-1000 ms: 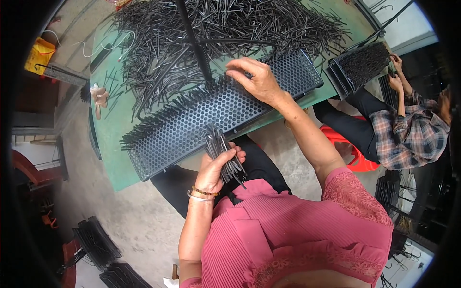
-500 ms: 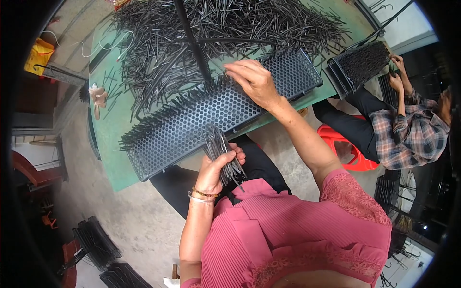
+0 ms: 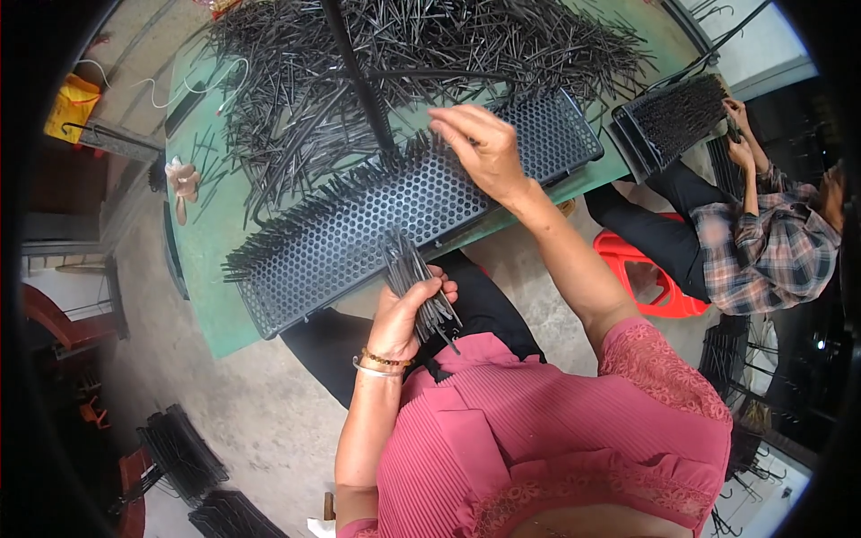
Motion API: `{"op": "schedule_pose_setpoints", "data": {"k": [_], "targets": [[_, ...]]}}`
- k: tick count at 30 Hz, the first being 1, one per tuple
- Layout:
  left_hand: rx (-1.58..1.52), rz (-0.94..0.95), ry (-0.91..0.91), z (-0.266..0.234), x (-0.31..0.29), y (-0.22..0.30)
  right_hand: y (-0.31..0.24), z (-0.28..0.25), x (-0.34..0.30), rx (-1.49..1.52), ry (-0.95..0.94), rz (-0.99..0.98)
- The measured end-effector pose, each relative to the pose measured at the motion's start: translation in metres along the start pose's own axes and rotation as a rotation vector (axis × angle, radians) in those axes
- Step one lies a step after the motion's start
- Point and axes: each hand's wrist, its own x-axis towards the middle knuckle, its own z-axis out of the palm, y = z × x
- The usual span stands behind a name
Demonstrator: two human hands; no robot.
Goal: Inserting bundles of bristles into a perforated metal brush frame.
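Observation:
My left hand [image 3: 408,309] is wrapped round a bundle of thin black sticks [image 3: 408,269] near my lap, their upper ends leaning towards a black perforated tray [image 3: 359,224]. The tray lies slantwise across the near edge of the green table, its top full of round holes. Black sticks [image 3: 309,211] stand upright in the holes along its far side. Above the tray's middle, my right hand [image 3: 484,148] is closed in a pinch by the end of that standing row. Whatever its fingertips hold is hidden.
A large heap of loose black sticks [image 3: 430,45] covers the far part of the green table [image 3: 211,305]. A dark post [image 3: 354,72] rises behind the tray. To the right, a person in a checked shirt [image 3: 771,242] works at another filled tray [image 3: 673,121], beside a red stool [image 3: 628,260].
My right hand has shifted slightly to the right and its fingers have drawn closer together. The left hand stays nearly in place with the bundle.

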Motion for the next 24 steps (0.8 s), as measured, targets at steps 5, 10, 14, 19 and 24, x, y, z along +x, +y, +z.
{"op": "schedule_pose_setpoints", "data": {"k": [5,10,14,19,24], "targets": [[-0.208,-0.01,-0.007,-0.002,0.003,-0.004,-0.002,-0.008,0.012,-0.01,0.116,-0.062],[-0.11,0.027,0.004,0.006,-0.001,0.001,0.009,-0.006,0.008,-0.043,0.069,-0.086],[-0.103,0.017,0.075,0.003,0.003,-0.002,0.014,0.001,0.001,-0.154,0.05,-0.228],[-0.046,0.023,0.111,-0.002,0.002,-0.007,0.014,0.003,-0.005,-0.235,-0.017,-0.256],[-0.06,0.009,0.078,0.001,0.001,-0.006,0.011,0.003,-0.005,-0.255,-0.046,-0.234]]}}
